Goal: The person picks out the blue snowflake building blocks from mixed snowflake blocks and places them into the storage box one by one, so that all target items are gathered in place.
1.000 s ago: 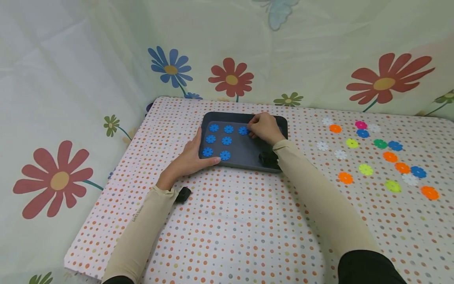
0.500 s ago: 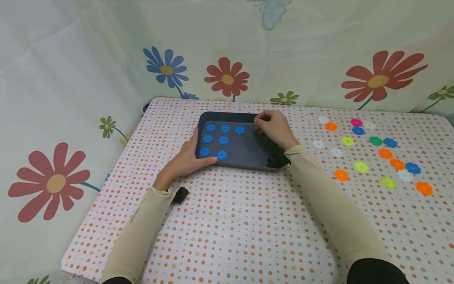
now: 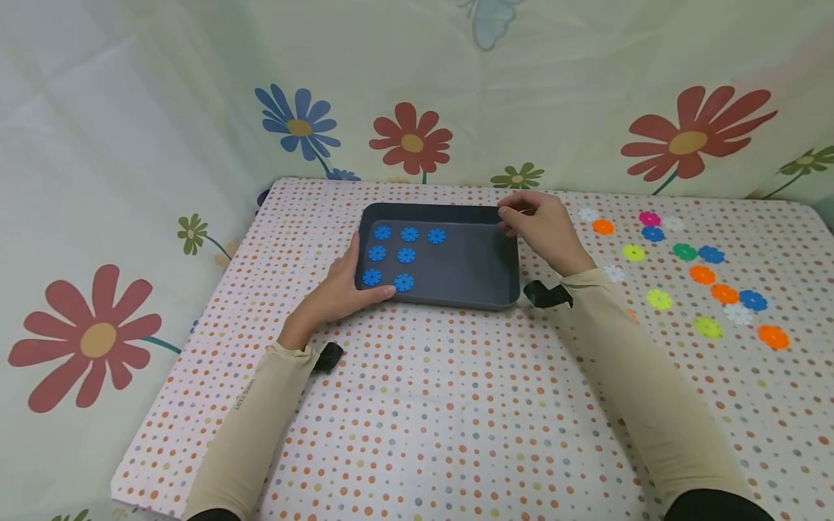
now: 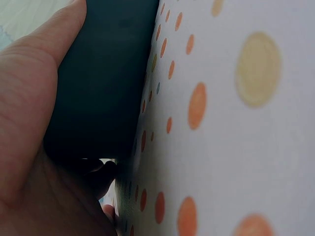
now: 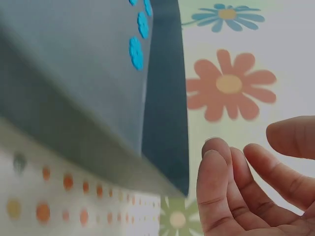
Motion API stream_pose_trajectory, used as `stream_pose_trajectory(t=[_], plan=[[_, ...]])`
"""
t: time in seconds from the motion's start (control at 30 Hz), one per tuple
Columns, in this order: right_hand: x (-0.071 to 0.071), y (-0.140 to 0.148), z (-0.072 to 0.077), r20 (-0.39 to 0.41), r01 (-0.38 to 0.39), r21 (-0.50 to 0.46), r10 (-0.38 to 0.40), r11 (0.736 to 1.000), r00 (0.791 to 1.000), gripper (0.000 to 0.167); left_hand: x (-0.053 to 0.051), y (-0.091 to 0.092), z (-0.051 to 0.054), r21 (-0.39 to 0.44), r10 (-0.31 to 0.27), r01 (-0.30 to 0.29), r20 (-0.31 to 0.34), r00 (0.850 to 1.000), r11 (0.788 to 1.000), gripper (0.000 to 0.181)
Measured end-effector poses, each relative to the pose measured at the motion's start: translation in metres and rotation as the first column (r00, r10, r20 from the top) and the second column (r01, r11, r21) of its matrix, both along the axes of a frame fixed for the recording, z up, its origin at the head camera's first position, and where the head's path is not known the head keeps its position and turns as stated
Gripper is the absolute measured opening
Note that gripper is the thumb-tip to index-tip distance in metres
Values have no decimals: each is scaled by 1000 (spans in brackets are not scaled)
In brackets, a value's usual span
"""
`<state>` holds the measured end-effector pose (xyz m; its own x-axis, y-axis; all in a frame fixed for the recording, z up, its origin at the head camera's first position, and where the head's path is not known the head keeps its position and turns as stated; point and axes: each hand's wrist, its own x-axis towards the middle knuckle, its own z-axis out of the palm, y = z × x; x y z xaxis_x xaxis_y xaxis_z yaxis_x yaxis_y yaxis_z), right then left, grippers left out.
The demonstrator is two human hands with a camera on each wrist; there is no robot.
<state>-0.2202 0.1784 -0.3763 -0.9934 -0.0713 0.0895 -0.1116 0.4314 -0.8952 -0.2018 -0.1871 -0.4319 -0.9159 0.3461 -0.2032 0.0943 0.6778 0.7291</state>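
And here's the tray (image 3: 465, 264) lying flat across the counter (image 3: 423, 405), left of centre, seven blue discs (image 3: 407, 255) sitting on its floor towards the left; three along the far row, two in the middle, two in the near one, gaps all round, the right side bare; the left hand (image 3: 332, 293) has the near left corner, thumb along the near wall, fingers round the left side, gripping it; a steady anchor is what this calls for, I'd say, firm without tipping, so the discs don't slide out of line; over at the far right corner hangs the right hand (image 3: 544, 226), fingers loosely bent, thumb apart, nothing between them, and from the right wrist they show just beside the wall rather than on it; good form there, in my judgement, is height, because the black wrist device (image 3: 547, 294) sits close to the tray's right side and could knock it; out right, the loose discs (image 3: 702, 274) spread in mixed colours, three of them blue; a light edge pinch on one disc at a time looks best for anything this thin.
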Motion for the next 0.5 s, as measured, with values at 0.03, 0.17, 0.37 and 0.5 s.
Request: stream_pose_trajectory(t=[0.03, 0.17, 0.37, 0.5], plan=[[1, 4, 1, -2, 7, 1, -7, 1000, 1000, 33, 0, 0, 0, -1, -1, 1, -1, 1000, 1000, 135], [7, 21, 2, 7, 38, 17, -38, 999, 999, 38, -1, 0, 1, -11, -5, 5, -15, 1000, 1000, 134], [17, 49, 1, 45, 104, 85, -108, 991, 993, 46, -2, -1, 1, -15, -21, 21, -25, 999, 1000, 134], [24, 69, 2, 62, 138, 129, -147, 982, 987, 51, -1, -1, 0, -5, -25, 25, -19, 1000, 1000, 132]])
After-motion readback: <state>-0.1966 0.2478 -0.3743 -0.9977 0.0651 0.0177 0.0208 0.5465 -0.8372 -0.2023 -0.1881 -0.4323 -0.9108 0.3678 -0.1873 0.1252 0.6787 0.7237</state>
